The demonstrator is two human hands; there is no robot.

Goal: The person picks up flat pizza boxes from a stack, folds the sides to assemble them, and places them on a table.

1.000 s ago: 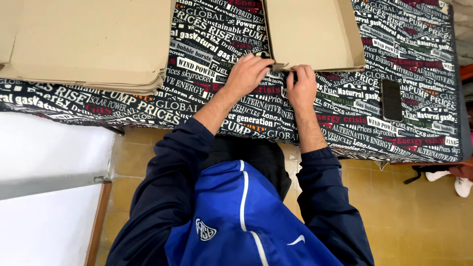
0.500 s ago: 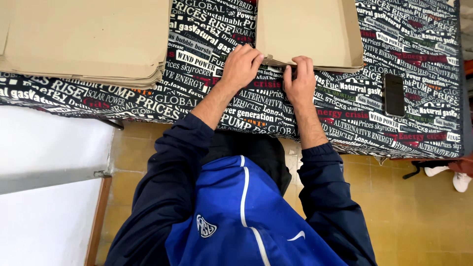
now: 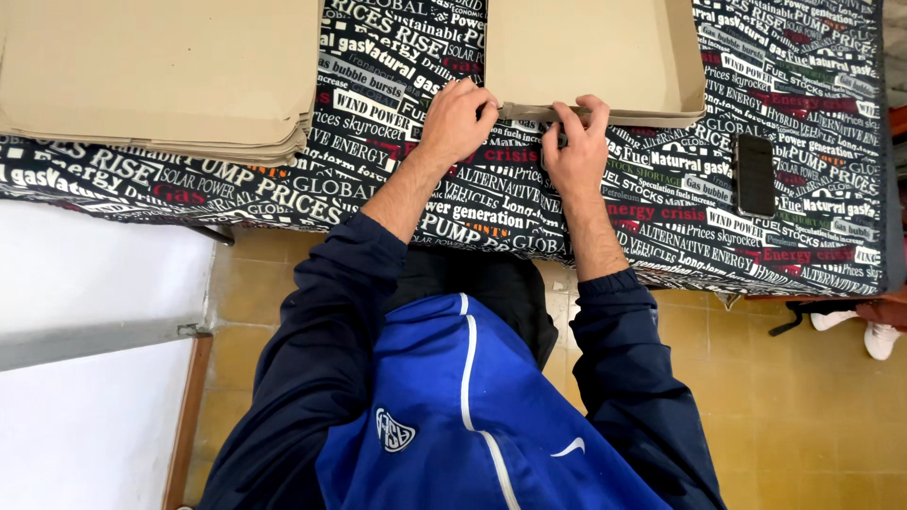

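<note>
A flat brown cardboard box (image 3: 590,52) with raised side walls lies on a table covered in a black printed cloth (image 3: 397,189). My left hand (image 3: 456,123) grips the near flap of the box at its left corner, fingers curled over the edge. My right hand (image 3: 574,151) pinches the same near flap a little to the right, thumb under and fingers on top. Both forearms reach forward from dark blue sleeves.
A stack of flat cardboard sheets (image 3: 161,76) rests on the table's left part. A black phone (image 3: 754,175) lies on the cloth at the right. A white surface (image 3: 85,378) stands at the lower left. Another person's white shoe (image 3: 879,335) shows at the right edge.
Both hands have stayed on the near flap while the view shifted slightly; the flap's edge now stands folded up between my fingers.
</note>
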